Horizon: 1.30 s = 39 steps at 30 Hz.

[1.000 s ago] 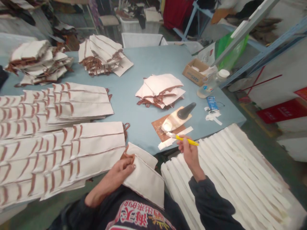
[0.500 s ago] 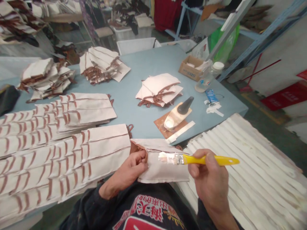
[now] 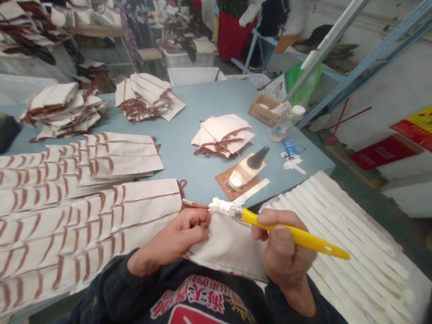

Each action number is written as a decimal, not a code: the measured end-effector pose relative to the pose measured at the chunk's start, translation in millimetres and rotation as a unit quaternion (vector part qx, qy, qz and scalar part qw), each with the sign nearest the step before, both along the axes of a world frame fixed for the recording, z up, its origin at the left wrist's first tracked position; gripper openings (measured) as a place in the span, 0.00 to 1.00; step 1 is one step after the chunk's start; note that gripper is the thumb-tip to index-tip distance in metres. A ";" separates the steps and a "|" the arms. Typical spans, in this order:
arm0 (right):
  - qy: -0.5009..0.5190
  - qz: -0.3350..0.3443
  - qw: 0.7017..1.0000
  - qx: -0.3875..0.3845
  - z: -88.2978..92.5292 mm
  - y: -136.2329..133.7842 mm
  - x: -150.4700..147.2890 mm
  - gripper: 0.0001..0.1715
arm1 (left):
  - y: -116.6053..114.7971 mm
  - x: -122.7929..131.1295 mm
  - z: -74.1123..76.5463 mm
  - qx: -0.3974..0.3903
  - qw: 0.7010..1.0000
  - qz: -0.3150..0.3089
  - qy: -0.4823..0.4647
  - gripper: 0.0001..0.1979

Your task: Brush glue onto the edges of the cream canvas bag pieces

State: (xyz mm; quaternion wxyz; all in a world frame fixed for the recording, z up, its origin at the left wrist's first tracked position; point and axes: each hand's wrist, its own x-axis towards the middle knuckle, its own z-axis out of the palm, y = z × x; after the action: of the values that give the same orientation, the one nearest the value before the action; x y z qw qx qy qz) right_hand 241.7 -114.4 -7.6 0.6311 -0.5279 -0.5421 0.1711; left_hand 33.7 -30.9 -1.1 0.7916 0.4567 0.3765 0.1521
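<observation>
My left hand (image 3: 175, 238) is closed on the left edge of a cream fabric piece (image 3: 229, 245) with brown trim, held against my lap at the table's near edge. My right hand (image 3: 286, 252) grips a yellow-handled brush (image 3: 286, 229). Its glue-whitened bristles (image 3: 221, 207) touch the top edge of the fabric piece, right beside my left fingers. A tilted glue bottle (image 3: 248, 167) with a dark nozzle lies on a brown card just beyond the brush.
Rows of overlapped cream pieces with brown trim (image 3: 84, 198) cover the blue table's left side. Loose piles (image 3: 222, 132) sit further back. White strips (image 3: 347, 243) lie in a row at right. A cardboard box (image 3: 261, 110) and a clear bottle (image 3: 286, 121) stand at the far right edge.
The brush came back from the glue bottle to the fabric piece, and its bristles now rest on the top edge. My left hand turned the piece flat and keeps holding it.
</observation>
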 end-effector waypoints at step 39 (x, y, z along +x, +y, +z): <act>0.112 0.048 0.988 -0.090 11.7 -14.1 -4.1 0.19 | -11.4 -1.1 -52.0 0.720 0.693 0.011 0.041 0.12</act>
State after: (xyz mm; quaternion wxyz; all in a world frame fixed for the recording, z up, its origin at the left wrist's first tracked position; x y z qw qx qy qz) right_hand 237.5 -128.5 4.1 0.6287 -0.5335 -0.4751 0.3072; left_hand 32.6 -42.3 -53.1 0.2022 0.8883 0.1892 0.3663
